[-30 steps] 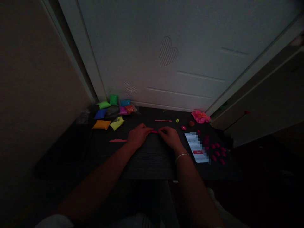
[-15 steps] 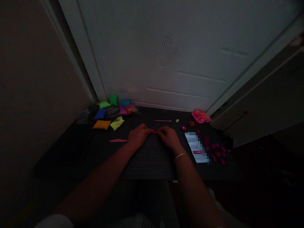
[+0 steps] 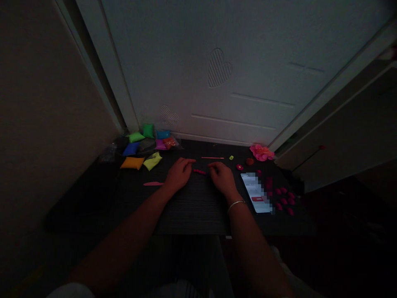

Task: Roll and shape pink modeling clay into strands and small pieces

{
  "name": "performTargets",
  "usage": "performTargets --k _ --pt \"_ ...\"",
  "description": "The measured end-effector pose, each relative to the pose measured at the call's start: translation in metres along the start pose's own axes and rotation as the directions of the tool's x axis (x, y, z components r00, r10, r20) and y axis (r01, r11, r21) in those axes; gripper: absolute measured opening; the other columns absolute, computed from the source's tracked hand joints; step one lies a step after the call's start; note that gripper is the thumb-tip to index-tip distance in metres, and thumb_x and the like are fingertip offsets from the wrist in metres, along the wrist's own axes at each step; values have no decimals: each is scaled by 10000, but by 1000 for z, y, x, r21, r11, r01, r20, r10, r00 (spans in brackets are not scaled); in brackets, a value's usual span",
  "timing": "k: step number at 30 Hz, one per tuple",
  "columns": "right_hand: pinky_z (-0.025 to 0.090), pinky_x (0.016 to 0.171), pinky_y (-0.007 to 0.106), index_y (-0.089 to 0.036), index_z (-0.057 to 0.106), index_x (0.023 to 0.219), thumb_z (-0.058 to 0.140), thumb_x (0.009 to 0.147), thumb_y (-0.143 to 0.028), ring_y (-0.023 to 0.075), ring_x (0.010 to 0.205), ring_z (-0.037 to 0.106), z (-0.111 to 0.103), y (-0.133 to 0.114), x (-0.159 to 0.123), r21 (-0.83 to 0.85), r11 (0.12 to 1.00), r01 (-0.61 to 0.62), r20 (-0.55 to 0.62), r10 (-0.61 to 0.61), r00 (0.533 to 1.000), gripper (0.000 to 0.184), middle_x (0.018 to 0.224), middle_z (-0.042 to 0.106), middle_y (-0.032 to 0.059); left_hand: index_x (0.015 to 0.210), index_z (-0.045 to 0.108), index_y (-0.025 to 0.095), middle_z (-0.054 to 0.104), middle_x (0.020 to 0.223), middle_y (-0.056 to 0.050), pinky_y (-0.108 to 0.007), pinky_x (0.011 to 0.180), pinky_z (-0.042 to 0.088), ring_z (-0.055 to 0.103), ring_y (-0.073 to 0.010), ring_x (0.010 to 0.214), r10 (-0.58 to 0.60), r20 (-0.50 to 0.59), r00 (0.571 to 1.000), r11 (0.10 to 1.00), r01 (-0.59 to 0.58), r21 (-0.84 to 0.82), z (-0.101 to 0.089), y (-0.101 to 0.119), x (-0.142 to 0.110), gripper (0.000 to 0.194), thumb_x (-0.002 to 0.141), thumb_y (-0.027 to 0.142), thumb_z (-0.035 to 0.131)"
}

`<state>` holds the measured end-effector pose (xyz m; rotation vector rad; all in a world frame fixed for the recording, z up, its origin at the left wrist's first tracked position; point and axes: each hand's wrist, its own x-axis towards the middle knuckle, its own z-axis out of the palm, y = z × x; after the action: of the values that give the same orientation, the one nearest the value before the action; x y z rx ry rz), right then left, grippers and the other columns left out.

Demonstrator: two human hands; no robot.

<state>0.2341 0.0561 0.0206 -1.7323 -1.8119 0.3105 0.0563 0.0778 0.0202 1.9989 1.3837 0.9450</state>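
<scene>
A short, thin row of dark pink clay (image 3: 199, 171) lies on the dark table between my hands. My left hand (image 3: 180, 171) rests just left of it, holding nothing, its fingers stretched forward and apart from the clay. On the other side, my right hand (image 3: 221, 174) is open too, with loosely bent fingers and nothing in them. A pink modelling knife (image 3: 153, 183) lies partly behind my left wrist. Beyond the hands is a thin pink stick tool (image 3: 212, 157). A small dark pink clay flower (image 3: 239, 167) sits to the right of my right hand.
Clay packets, among them an orange one (image 3: 132, 163) and a yellow one (image 3: 153, 161), stand at the back left. A lit phone (image 3: 257, 193) lies at right, beside several dark pink clay pieces (image 3: 283, 201). A pink flower (image 3: 262, 152) is near the white panel (image 3: 173, 62).
Both hands have let go of the pink clay and drawn apart, my left hand's fingers straightening. The clay row now lies uncovered on the table.
</scene>
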Motion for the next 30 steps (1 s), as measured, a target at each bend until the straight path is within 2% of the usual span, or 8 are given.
performTargets --k 3,6,9,11,14,22,27,30 --pt "439 756 284 -198 617 939 448 806 -211 159 823 583 1 -3 -2 45 997 56 -56 -53 997 216 932 637 40 1072 561 164 585 1036 -50 -288 773 456 550 -141 879 -123 37 992 927 128 -353 -2 2 2 380 761 121 347" --pt "446 713 270 -195 612 950 481 808 -261 145 755 570 2 -9 -5 96 985 140 -92 -131 987 205 912 622 43 1094 522 156 577 1089 -75 -286 776 469 570 -131 895 -174 147 974 715 228 -661 -2 6 1 352 757 144 420" --pt "449 662 246 -212 605 990 521 802 -323 126 688 548 3 -16 -9 135 962 237 -82 -227 970 233 879 605 32 1023 553 152 593 1053 -76 -318 837 452 565 -148 952 -124 237 964 499 267 -824 -2 7 -1 284 742 186 542" --pt "451 657 234 -231 587 1048 546 791 -352 121 697 545 3 -19 -11 158 946 284 -72 -276 958 287 886 599 25 959 583 139 615 988 -68 -327 843 444 575 -146 913 -99 278 955 417 294 -860 -1 7 -3 247 718 194 600" --pt "456 691 236 -239 569 1092 573 775 -362 128 758 553 3 -19 -13 176 926 334 -82 -324 942 340 915 599 25 902 606 126 633 920 -56 -320 833 438 583 -131 844 -84 318 944 392 324 -861 0 7 -4 236 683 199 656" --pt "458 706 225 -219 622 957 511 821 -319 121 769 568 5 -17 -14 117 925 361 -31 -360 932 201 880 609 30 838 624 118 646 875 -51 -322 828 426 582 -134 823 -117 355 927 430 370 -824 -1 9 -4 234 631 196 700" --pt "451 706 228 -203 619 901 473 838 -265 123 776 569 3 -19 -15 80 910 407 -16 -408 913 171 850 607 35 873 641 98 651 862 -66 -312 817 430 584 -145 818 -124 423 898 451 431 -782 -3 7 -4 266 636 205 701" --pt "453 677 231 -202 611 862 480 826 -233 124 748 564 5 -18 -15 68 896 439 -32 -438 898 139 815 600 31 873 649 101 655 885 -73 -307 820 429 583 -148 838 -85 487 869 451 469 -759 -5 6 -4 261 645 216 699"
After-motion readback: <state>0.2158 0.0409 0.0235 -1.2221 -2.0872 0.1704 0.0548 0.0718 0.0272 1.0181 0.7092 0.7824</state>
